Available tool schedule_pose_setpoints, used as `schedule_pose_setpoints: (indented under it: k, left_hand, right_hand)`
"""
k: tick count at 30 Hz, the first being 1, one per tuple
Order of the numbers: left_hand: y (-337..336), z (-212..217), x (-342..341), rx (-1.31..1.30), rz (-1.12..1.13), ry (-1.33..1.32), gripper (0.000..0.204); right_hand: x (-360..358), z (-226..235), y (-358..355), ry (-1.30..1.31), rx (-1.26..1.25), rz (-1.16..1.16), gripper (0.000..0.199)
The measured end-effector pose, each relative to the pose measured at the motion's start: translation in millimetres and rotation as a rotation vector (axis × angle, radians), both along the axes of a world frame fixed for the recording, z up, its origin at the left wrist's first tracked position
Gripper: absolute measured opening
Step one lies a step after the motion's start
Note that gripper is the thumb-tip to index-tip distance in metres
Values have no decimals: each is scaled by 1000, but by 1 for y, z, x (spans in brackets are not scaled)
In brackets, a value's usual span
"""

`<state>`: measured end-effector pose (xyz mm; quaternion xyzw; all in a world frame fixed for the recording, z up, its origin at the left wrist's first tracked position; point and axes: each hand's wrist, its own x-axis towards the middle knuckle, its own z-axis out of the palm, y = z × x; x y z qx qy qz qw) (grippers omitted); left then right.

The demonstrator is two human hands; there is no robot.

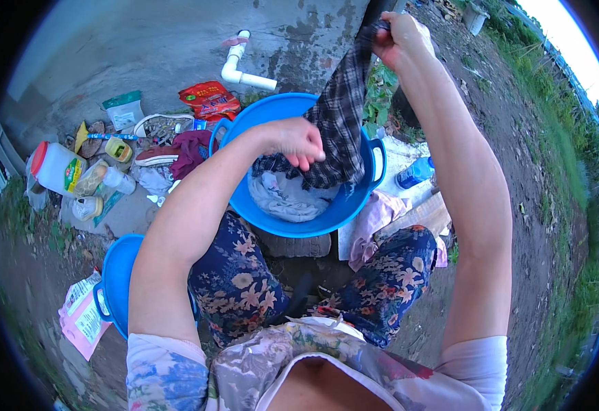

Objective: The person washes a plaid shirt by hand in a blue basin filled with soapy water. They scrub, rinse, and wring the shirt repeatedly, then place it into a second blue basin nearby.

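Note:
My right hand [404,42] is raised at the upper right, its fingers closed on one end of a dark plaid garment [340,113]. From there the garment hangs down into a large blue tub [272,218]; its lower part is bunched inside. My left hand [298,142] is above the tub, in front of the plaid cloth, with its fingers curled in. No cloth shows between those fingers. Wet white cloth [289,197] lies at the bottom of the tub.
A second blue basin [118,274] stands by my left knee, beside a pink package [83,318]. To the left are a white jar with a red lid [58,168], a red bag [210,101] and shoes [157,156]. A white pipe [245,75] juts from the wall. A blue bottle [414,172] lies right.

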<state>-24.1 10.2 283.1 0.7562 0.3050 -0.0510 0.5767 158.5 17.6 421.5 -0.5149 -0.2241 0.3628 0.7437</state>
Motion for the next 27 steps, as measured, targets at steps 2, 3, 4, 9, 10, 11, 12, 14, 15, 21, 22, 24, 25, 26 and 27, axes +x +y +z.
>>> schedule_pose_setpoints:
  k: [2,3,4,9,10,11,12,14,15,21,22,24,25,26,27]
  left_hand:
    - [-8,3,2,-96,-134,69,35]
    - [-9,2,4,-137,-127,45,37]
    - [-10,2,6,-175,-118,23,39]
    - [-21,4,14,-160,-75,-184,72]
    - [-23,6,14,-47,-11,-136,80]
    - [-19,-1,11,70,53,-95,79]
    - [-14,-4,6,239,83,-35,76]
    - [7,-17,-10,490,196,44,70]
    - [19,-26,-17,569,276,62,67]
    - [6,-34,-5,858,691,227,69]
    - [2,-31,-3,870,759,264,66]
    - [23,-51,-20,929,726,217,52]
    - [41,-66,-33,958,711,192,45]
    - [63,-78,-48,915,614,166,29]
    - [62,-73,-52,840,637,127,21]
  right_hand:
    - [-9,1,2,43,46,70,32]
    - [-8,0,7,49,43,101,26]
    - [-12,4,10,57,43,135,20]
    - [-27,15,6,8,45,162,15]
    - [-31,17,3,-59,46,149,15]
    - [-34,18,0,-128,47,135,15]
    - [-36,19,-3,-197,48,121,15]
    - [-36,19,-8,-200,43,195,15]
    - [-37,20,-10,-203,41,233,15]
    - [-51,22,-22,-196,75,339,12]
    - [-52,23,-23,-222,85,358,12]
    - [-50,29,-28,-268,113,404,12]
    - [-47,32,-30,-271,122,414,12]
    - [-41,35,-34,-276,124,421,12]
    - [-27,32,-37,-286,114,415,12]
